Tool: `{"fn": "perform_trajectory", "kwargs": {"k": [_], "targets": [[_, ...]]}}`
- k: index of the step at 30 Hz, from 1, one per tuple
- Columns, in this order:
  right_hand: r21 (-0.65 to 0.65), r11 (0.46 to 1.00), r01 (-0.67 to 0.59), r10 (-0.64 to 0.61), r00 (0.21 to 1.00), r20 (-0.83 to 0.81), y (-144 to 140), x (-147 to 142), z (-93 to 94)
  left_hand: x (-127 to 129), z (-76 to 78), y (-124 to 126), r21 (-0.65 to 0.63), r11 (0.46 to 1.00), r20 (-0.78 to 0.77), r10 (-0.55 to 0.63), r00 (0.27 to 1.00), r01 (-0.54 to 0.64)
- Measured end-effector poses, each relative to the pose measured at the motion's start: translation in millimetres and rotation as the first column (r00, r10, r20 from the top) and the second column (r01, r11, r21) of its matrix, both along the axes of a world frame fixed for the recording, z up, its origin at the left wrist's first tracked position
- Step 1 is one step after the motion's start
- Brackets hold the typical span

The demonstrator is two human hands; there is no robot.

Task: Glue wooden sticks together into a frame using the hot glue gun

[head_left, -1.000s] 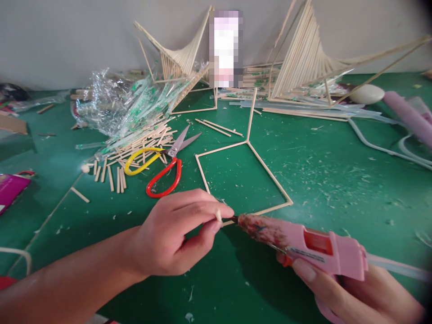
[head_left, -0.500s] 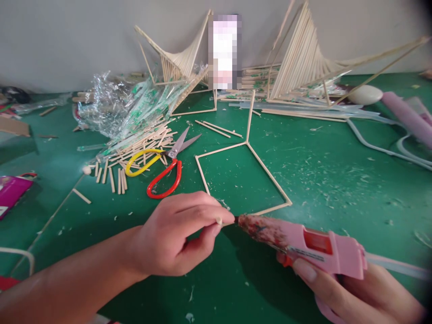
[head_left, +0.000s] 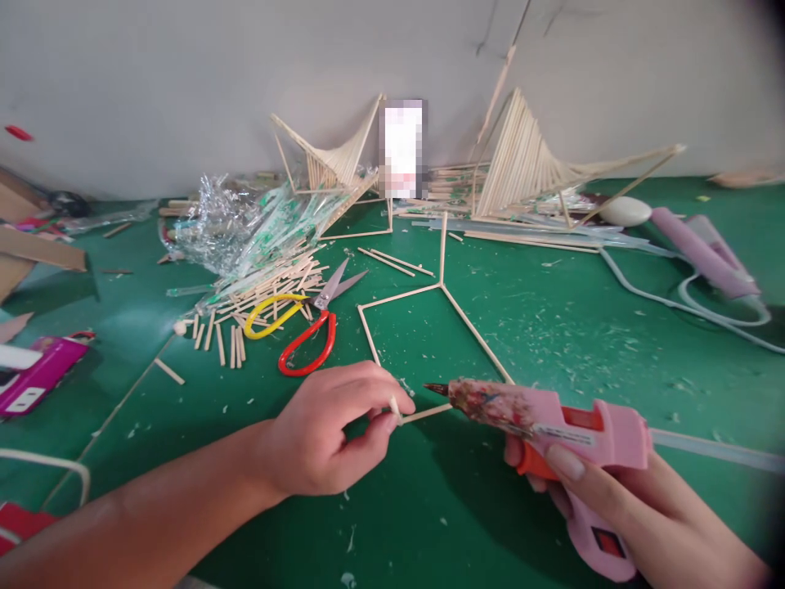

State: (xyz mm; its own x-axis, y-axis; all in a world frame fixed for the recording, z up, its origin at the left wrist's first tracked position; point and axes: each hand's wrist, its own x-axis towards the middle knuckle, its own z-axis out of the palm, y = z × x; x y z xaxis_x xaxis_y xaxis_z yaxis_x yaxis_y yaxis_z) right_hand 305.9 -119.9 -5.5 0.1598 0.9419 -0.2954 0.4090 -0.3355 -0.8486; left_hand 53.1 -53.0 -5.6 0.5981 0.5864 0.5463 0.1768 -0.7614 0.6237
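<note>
My left hand (head_left: 334, 433) pinches a short wooden stick (head_left: 394, 406) between thumb and fingers, at the near corner of a frame of thin wooden sticks (head_left: 478, 335). The frame lies on the green table, with one stick rising from its far corner. My right hand (head_left: 656, 507) is wrapped round a pink hot glue gun (head_left: 589, 433), a finger at its orange trigger. Its dark, stained nozzle points left, a little apart from the pinched corner. The gun's body covers the frame's right corner. A clear glue stick (head_left: 715, 450) runs out of its back.
Scissors (head_left: 307, 343) with yellow and red handles lie open beside cut sticks (head_left: 236, 348). Behind are plastic wrappers (head_left: 226, 221), two curved stick models (head_left: 521, 164) (head_left: 334, 159) and a blurred-out upright panel (head_left: 403, 147). A pink corded tool (head_left: 705, 254) lies right; a magenta box (head_left: 46, 376) left.
The glue gun's nozzle has drawn back to the right from the corner in my left hand. My view has tilted up slightly; the left hand still pinches the stick.
</note>
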Motion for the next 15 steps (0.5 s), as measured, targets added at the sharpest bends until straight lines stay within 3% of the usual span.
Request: {"fn": "perform_trajectory", "kwargs": {"k": [5,15], "targets": [[0.040,0.984,-0.173,0.174,0.985,-0.013,7,11,-3.7,-2,-1.8,0,0.016,1.000,-0.016,0.009,1.000,-0.009],[-0.019,0.983,-0.183,0.183,0.983,0.003,14,24,-9.3,-3,-1.0,3,0.043,0.999,-0.016,0.000,1.000,0.001]]}}
